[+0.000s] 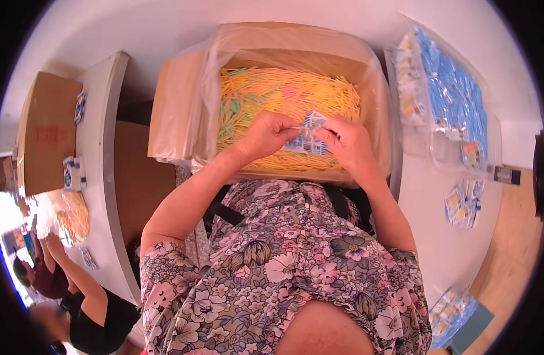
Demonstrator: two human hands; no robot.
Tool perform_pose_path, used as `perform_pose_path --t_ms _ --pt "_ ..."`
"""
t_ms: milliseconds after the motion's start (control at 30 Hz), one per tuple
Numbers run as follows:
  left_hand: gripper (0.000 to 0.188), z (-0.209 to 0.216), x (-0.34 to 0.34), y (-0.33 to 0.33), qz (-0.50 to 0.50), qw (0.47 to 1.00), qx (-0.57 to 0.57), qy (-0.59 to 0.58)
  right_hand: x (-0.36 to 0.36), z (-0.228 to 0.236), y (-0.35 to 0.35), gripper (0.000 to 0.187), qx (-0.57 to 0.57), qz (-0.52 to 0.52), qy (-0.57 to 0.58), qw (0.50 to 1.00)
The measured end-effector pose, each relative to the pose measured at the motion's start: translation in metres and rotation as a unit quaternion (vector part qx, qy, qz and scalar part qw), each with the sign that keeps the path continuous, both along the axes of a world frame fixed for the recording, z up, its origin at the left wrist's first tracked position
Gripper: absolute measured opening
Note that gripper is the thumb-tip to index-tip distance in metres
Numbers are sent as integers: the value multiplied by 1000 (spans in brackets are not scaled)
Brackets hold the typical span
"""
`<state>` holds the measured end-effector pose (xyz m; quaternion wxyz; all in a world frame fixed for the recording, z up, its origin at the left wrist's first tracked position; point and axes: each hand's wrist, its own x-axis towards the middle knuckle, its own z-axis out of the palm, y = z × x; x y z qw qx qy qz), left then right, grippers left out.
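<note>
Head view: fingers of left hand (267, 134) and right hand (351, 143) both closed, pinching a small blue-and-white packet (308, 144) between them. Below the fingers: yellow, orange and green sticks (257, 89) in a plastic-lined cardboard box (178, 106). Right of the fingers: clear bin (444, 149) with blue packets (458, 94), on white surface (423, 231).

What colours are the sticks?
The sticks are mostly yellow and orange, with some green and pink; best seen in the head view.
</note>
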<state>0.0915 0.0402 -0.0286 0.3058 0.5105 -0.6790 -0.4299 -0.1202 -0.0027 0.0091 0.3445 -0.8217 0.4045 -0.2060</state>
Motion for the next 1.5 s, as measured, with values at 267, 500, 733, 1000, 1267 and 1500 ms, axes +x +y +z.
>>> perform_pose_path --t_ms 267,500,733,1000,1267,1500 --pt "17 3 48 36 144 989 36 -6 73 -14 -29 10 160 137 -33 977" --pt "14 -8 75 49 114 992 48 2 148 -87 -90 12 -217 172 122 953" --pt "6 -1 80 44 78 988 27 130 213 -101 -84 22 -320 213 194 902" --pt "7 -1 84 41 29 990 -1 136 263 -130 -86 42 -403 174 94 894" --pt "9 1 80 39 26 988 27 151 277 -153 -82 49 -446 155 99 876" --pt "8 4 78 39 28 989 40 136 247 -102 -80 43 -418 303 270 812"
